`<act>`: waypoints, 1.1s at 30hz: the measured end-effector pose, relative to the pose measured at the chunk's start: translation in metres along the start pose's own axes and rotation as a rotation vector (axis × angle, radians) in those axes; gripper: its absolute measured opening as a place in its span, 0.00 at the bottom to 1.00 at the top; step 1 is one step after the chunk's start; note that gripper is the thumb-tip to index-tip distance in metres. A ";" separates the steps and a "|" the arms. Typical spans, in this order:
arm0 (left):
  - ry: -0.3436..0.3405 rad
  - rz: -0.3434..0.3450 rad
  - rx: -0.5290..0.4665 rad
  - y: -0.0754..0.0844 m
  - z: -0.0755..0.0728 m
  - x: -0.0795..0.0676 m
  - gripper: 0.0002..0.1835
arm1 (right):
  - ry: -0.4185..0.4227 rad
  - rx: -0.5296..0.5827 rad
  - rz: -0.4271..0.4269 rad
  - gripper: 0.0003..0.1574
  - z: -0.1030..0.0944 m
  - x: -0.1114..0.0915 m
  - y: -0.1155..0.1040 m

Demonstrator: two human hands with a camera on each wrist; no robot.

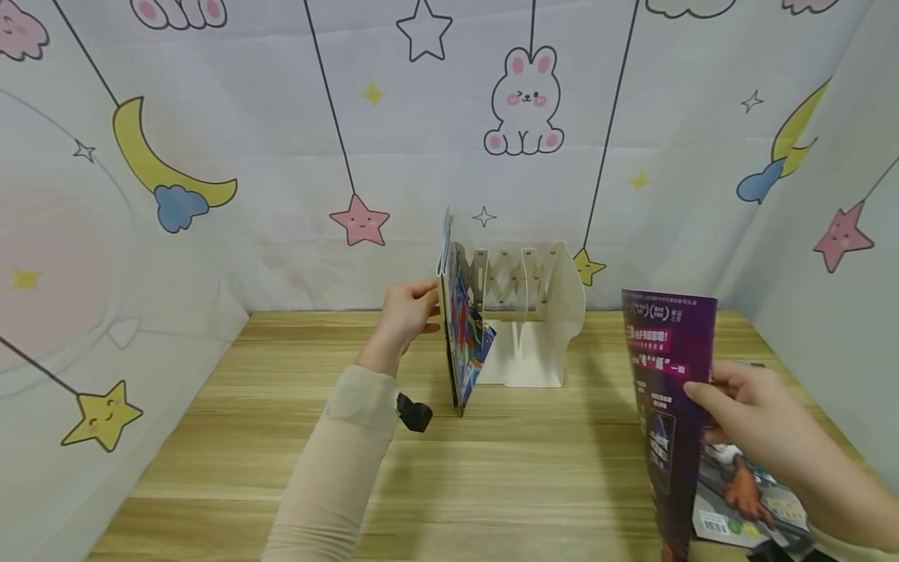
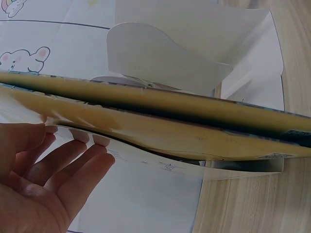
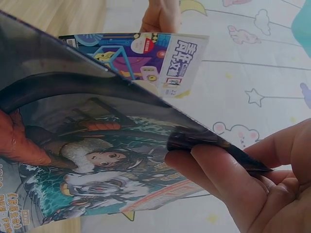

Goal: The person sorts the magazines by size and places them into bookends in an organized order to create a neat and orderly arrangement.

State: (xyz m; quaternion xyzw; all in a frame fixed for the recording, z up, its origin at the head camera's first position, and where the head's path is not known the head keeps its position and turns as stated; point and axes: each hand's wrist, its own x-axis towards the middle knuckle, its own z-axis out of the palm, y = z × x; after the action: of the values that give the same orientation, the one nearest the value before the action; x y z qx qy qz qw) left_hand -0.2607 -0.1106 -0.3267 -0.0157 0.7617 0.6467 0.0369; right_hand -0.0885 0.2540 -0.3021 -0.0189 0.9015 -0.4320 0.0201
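My left hand (image 1: 403, 320) is at the left side of a white expandable book rack (image 1: 572, 300). In the left wrist view its fingers (image 2: 80, 170), loosely extended, touch the thin white end plate (image 2: 175, 162) beside the magazines. Those magazines (image 1: 467, 339) stand upright at the rack's left end, with a colourful cover facing right. At the right, my right hand (image 1: 751, 410) pinches a magazine (image 1: 663, 390) near its edge, thumb on one face and fingers on the other. A purple side with white print faces left; the right wrist view shows an illustrated cover (image 3: 104, 170).
Another magazine (image 1: 744, 499) with an orange glove picture and a barcode lies on the wooden table (image 1: 534, 484) under my right forearm. A white cloth (image 1: 281, 156) printed with stars, moons and rabbits hangs behind and along both sides.
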 end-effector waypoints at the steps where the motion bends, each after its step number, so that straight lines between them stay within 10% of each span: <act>1: -0.002 -0.001 -0.003 0.000 0.000 0.000 0.19 | 0.003 -0.002 0.000 0.28 0.000 -0.001 -0.001; 33: 0.007 -0.009 0.002 0.002 0.004 0.007 0.20 | 0.134 -0.058 -0.176 0.24 -0.005 -0.004 -0.010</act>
State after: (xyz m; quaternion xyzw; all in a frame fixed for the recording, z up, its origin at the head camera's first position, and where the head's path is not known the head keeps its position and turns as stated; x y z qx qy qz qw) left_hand -0.2675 -0.1061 -0.3261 -0.0211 0.7623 0.6458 0.0373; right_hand -0.0844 0.2515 -0.2910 -0.0694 0.9078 -0.4060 -0.0787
